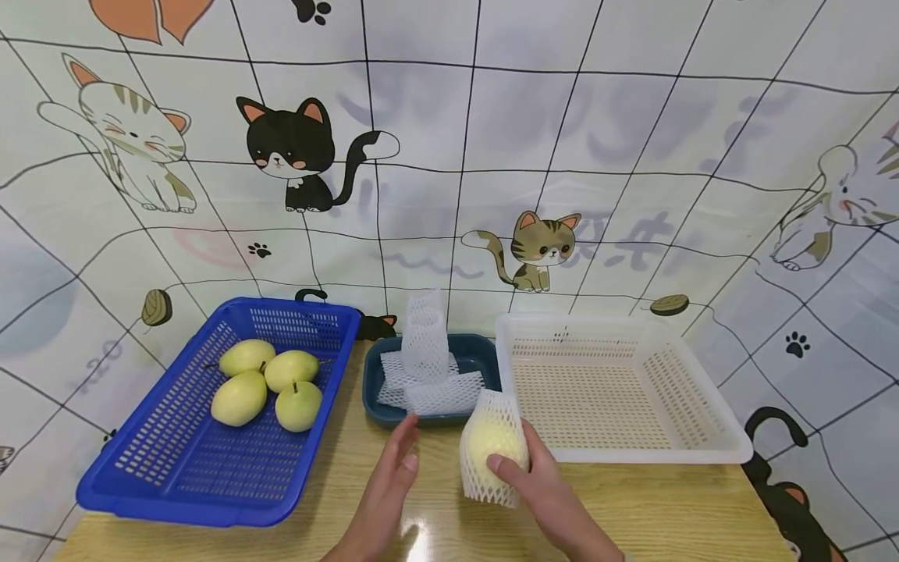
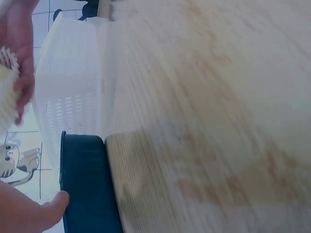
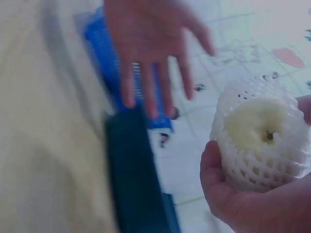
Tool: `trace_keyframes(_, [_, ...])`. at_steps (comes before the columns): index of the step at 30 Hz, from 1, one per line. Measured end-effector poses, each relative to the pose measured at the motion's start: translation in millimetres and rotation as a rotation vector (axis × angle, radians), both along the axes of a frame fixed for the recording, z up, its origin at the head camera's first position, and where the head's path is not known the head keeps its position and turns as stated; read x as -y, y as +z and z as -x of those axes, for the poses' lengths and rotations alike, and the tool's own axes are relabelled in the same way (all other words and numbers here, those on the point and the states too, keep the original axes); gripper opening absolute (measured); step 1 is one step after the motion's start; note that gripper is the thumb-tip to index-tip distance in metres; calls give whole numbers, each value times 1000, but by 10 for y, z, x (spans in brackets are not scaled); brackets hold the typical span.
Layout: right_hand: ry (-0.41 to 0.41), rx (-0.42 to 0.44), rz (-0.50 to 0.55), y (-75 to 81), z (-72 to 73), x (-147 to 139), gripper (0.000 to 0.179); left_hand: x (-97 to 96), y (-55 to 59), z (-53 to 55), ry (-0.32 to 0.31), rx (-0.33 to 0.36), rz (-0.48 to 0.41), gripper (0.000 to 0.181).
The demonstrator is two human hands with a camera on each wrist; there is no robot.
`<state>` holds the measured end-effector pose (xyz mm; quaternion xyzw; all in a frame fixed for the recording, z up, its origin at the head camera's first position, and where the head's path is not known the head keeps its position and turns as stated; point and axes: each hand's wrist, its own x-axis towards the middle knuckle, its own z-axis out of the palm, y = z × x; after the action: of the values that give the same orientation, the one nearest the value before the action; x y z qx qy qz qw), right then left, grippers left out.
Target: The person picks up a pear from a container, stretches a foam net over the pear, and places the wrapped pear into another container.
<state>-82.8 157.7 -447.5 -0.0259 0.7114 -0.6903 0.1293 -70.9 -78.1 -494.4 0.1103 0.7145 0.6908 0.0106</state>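
A pale yellow-green pear (image 3: pixel 255 124) sits inside a white foam net sleeve (image 1: pixel 493 488); its stem end shows through the sleeve's opening in the right wrist view. My right hand (image 1: pixel 551 499) grips the sleeved pear, thumb across its near side, above the table in front of the white basket. To the left of it, my left hand (image 1: pixel 382 488) is held apart with fingers straight and nothing in it; the right wrist view shows its spread fingers (image 3: pixel 147 87). Behind both hands, a dark teal tray (image 1: pixel 372 390) holds several foam net sleeves (image 1: pixel 445 393), one standing upright.
On the left, a blue basket (image 1: pixel 175 476) holds several pears (image 1: pixel 240 398). A white basket (image 1: pixel 702 453) stands right of the teal tray. All rest on a wood-grain table (image 1: pixel 667 507), against a wall covering (image 1: pixel 435 117) printed with cartoon cats.
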Motion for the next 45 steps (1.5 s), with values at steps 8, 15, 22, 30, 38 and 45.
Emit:
trace_keyframes(8, [-73, -77, -19, 419, 160, -451, 65, 88, -7, 63, 86, -152, -5, 48])
trace_keyframes(15, [-58, -123, -187, 634, 542, -821, 67, 132, -23, 90, 128, -141, 7, 48])
trace_keyframes(22, [13, -146, -405, 756, 1002, -919, 76, 159, -27, 116, 185, -159, 50, 44])
trace_keyframes(30, [143, -140, -554, 673, 1545, -953, 49, 155, -23, 176, 234, -190, 25, 45])
trace_keyframes(38, [236, 9, -711, 396, 1835, -965, 49, 133, 3, 214, 274, -126, -7, 45])
trace_keyframes(45, [237, 107, -850, 239, 1898, -818, 65, 115, 16, 229, 277, -126, -28, 43])
